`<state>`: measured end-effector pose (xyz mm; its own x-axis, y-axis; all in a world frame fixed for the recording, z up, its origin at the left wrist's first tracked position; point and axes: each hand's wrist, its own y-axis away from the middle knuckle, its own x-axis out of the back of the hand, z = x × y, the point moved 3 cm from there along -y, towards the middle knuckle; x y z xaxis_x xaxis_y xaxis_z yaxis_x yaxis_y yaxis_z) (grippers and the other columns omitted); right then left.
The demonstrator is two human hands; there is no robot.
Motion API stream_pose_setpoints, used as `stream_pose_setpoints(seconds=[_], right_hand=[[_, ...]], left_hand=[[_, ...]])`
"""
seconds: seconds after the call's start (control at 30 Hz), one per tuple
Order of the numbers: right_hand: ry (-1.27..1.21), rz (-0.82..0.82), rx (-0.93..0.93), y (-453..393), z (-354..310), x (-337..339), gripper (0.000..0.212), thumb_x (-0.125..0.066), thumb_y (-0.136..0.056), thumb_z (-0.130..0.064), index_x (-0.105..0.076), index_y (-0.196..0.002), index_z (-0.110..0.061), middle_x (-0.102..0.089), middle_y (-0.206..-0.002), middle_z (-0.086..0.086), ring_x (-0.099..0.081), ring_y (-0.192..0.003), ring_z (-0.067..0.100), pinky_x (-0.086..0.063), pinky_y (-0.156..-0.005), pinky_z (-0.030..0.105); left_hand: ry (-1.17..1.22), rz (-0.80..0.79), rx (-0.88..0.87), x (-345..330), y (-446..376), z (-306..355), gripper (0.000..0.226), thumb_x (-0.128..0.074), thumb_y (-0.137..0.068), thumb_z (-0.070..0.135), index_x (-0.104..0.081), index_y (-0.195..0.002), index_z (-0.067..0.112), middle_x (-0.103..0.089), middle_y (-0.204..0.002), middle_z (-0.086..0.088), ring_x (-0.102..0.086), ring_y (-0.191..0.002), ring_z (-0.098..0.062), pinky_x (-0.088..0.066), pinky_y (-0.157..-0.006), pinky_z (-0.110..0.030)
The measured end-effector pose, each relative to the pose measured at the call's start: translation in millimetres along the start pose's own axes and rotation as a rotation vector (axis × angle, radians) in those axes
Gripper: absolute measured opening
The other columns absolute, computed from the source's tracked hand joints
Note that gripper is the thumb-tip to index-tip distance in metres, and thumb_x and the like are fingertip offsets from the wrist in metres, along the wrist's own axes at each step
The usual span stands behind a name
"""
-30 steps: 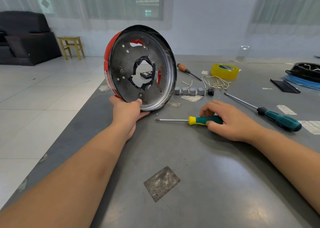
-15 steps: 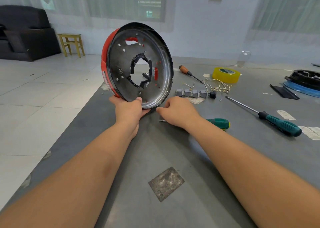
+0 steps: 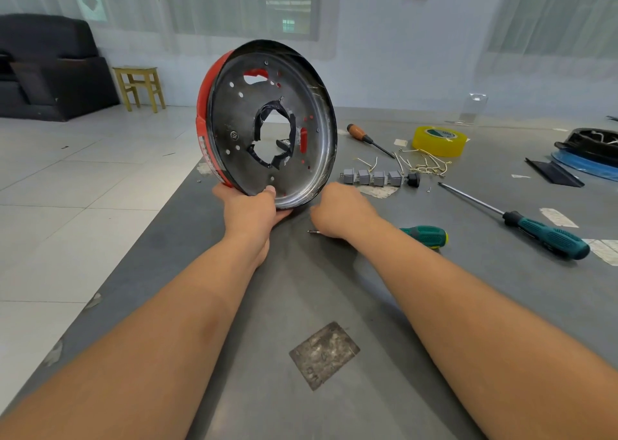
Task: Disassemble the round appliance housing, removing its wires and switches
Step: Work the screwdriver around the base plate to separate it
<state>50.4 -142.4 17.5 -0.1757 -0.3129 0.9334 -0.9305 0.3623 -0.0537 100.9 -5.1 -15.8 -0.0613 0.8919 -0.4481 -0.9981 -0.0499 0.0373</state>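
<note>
The round housing (image 3: 267, 122) stands on edge on the grey table (image 3: 334, 306), tilted slightly, its open dark metal inside facing the camera and its red outer shell to the left. The left hand (image 3: 249, 210) grips the bottom rim, thumb over the inner lip and fingers curled beneath. The right hand (image 3: 341, 210) sits just right of that grip, at the lower rim; its fingers are curled, but whether they pinch anything cannot be told. A green-handled screwdriver (image 3: 424, 235) lies under the right wrist. Beyond the right hand, a row of grey switches (image 3: 373, 177) and loose wires (image 3: 424, 164) lie on the table, apart from the housing.
</note>
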Motion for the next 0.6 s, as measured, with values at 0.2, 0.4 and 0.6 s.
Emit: stream_pose_setpoints(seconds=[0.2, 0.4, 0.6], right_hand=[[-0.308, 0.161, -0.062, -23, 70, 44, 0.022, -0.059, -0.098, -0.023, -0.071, -0.081, -0.016, -0.076, -0.094, 0.011, -0.069, -0.095, 0.030, -0.055, -0.086, 0.036], [-0.535, 0.354, -0.191, -38, 176, 64, 0.009, -0.058, -0.102, -0.015, -0.065, -0.100, -0.008, -0.073, -0.082, 0.007, -0.068, -0.074, 0.021, -0.059, -0.087, 0.044], [-0.335, 0.427, -0.239, -54, 225, 61, 0.010, -0.058, -0.101, -0.019, -0.067, -0.103, -0.015, -0.074, -0.097, 0.008, -0.068, -0.094, 0.026, -0.051, -0.090, 0.035]], left_hand=[[-0.044, -0.027, 0.015, 0, 0, 1, 0.046, -0.059, -0.100, -0.006, -0.033, -0.129, 0.019, -0.050, -0.126, -0.001, -0.064, -0.105, -0.020, -0.067, -0.077, -0.045], [-0.055, -0.033, -0.008, -1, -3, -1, 0.045, -0.060, -0.099, -0.005, -0.034, -0.127, 0.018, -0.051, -0.118, 0.005, -0.065, -0.104, -0.017, -0.066, -0.074, -0.041], [-0.093, -0.041, -0.032, 0, -7, -5, 0.045, -0.062, -0.099, -0.004, -0.036, -0.123, 0.023, -0.051, -0.119, 0.009, -0.064, -0.108, -0.018, -0.066, -0.076, -0.043]])
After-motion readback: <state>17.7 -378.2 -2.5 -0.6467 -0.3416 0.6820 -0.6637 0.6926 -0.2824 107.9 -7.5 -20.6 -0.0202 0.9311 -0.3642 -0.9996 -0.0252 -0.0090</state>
